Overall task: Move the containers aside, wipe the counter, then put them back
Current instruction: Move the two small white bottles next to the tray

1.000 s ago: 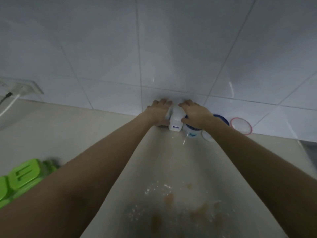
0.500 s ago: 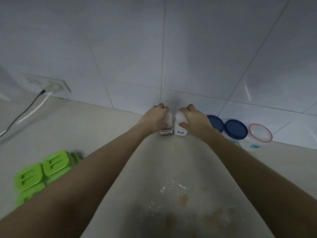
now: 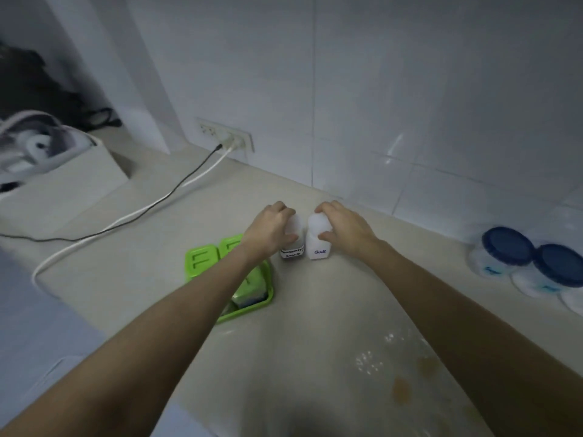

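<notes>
Two small white shakers stand side by side on the beige counter (image 3: 132, 266). My left hand (image 3: 268, 230) grips the top of the dark-labelled shaker (image 3: 291, 252). My right hand (image 3: 342, 227) grips the top of the shaker labelled "Salt" (image 3: 318, 250). Both shakers are upright and sit just right of a green lidded container (image 3: 202, 258), which my left forearm partly hides. Two blue-lidded round jars (image 3: 506, 249) (image 3: 560, 268) stand at the far right by the wall. White spilled grains (image 3: 367, 362) and brown stains (image 3: 402, 387) lie on the counter near me.
A white cable (image 3: 94, 239) and a black cable (image 3: 176, 190) run across the counter from a wall socket (image 3: 230, 138). A white appliance (image 3: 41, 149) on a raised block sits at the far left. The tiled wall (image 3: 410, 105) bounds the counter behind.
Both hands have carried the two shakers leftward along the counter, away from the blue-lidded jars to beside the green container. The view has swung left, revealing the socket and appliance.
</notes>
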Tool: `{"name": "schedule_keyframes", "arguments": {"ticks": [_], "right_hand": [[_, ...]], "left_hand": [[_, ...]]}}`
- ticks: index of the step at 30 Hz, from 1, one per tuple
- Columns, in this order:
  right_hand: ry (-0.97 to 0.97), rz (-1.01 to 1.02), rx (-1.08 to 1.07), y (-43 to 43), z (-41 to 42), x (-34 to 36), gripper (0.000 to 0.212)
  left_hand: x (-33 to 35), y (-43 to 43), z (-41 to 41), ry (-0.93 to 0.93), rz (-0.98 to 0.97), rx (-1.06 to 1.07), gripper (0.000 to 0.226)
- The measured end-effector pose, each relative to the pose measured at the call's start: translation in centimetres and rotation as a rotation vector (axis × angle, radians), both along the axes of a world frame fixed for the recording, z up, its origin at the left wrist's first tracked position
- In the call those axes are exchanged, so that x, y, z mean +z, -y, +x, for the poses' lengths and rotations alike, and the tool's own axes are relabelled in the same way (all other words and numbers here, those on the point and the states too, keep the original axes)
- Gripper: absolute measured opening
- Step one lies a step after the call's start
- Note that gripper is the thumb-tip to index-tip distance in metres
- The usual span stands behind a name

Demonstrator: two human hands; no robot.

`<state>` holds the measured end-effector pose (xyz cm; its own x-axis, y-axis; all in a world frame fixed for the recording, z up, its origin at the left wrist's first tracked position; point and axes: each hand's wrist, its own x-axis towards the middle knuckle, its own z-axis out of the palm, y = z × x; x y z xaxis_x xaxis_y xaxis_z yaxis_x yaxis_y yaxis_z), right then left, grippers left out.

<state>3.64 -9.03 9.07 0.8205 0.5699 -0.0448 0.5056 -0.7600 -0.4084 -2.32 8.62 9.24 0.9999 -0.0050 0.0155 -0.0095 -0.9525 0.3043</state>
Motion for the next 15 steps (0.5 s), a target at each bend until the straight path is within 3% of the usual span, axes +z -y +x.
{"name": "schedule_keyframes", "arguments": {"ticks": [10,15], "right_hand": [[-0.07,0.035,0.034,-4.1,0.1,-1.2,0.057],[-0.064,0.033,-0.024,0.4,-0.4,-0.8,0.064]], "left_hand": [[-1.2,-2.3,-1.7,-0.056,0.09,0.099,0.048],[-0.1,-1.2,-1.6,0.082,0.154,0.132,0.062]]}}
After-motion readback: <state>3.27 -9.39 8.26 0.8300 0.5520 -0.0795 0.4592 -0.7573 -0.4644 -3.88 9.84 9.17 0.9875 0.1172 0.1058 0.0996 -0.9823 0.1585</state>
